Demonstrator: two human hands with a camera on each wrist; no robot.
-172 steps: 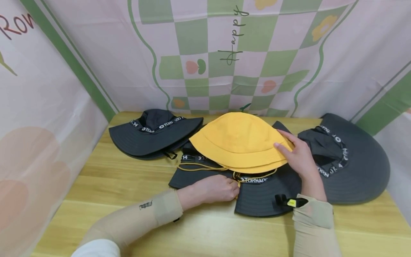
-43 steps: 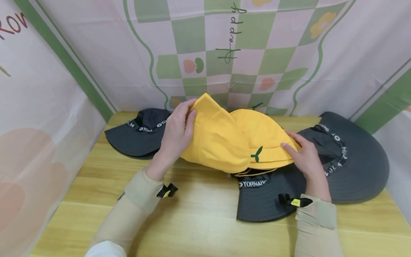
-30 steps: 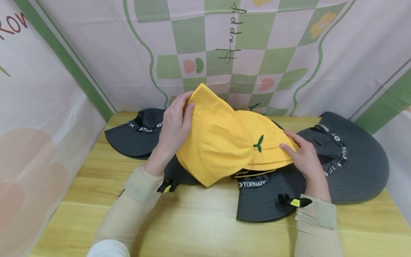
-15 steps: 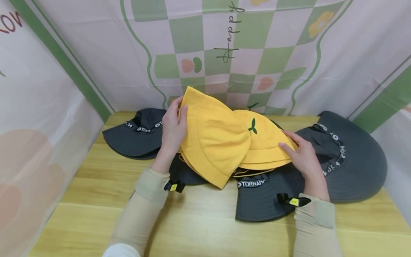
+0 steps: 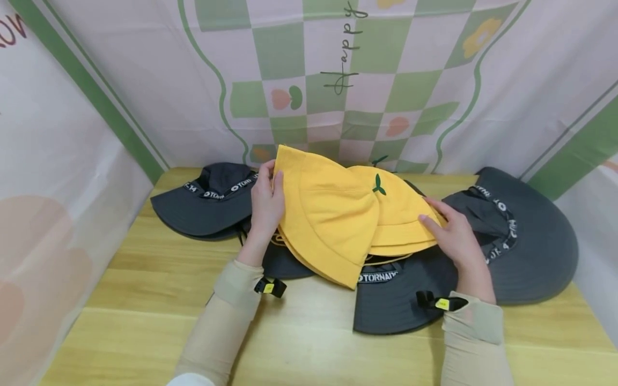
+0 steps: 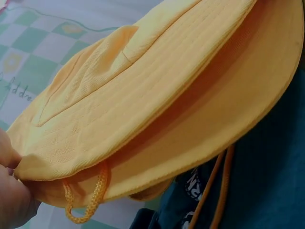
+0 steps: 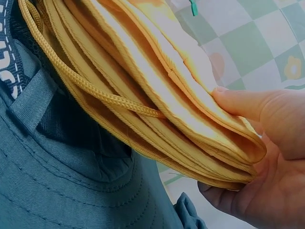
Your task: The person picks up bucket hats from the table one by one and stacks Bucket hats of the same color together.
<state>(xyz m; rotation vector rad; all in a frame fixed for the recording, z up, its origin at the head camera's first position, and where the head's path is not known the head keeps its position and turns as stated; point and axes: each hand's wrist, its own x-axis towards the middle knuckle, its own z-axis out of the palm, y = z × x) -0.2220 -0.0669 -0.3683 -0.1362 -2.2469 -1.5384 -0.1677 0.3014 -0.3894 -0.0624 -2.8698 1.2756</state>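
My left hand (image 5: 266, 201) pinches the left brim edge of a folded yellow bucket hat (image 5: 328, 209). In the left wrist view, its two brim layers stand apart and a yellow cord (image 6: 88, 200) loops out between them. This hat overlaps a stack of folded yellow hats (image 5: 403, 220) bearing a green sprout. My right hand (image 5: 454, 228) grips that stack at its right end, thumb on top and fingers beneath, around several brim layers in the right wrist view. Below the stack lies a dark grey hat (image 5: 405, 305) with a TORNADO band.
Another dark grey hat (image 5: 203, 209) rests at the table's back left, and a wide-brimmed dark one (image 5: 541, 246) on the right. All lie on a wooden table (image 5: 135, 321). A patterned cloth (image 5: 280, 48) hangs behind it.
My left hand has left the cord low at the middle and taken a yellow hat by its brim. Lately that hat has tipped and come lower over the stack. My right hand has kept its grip.
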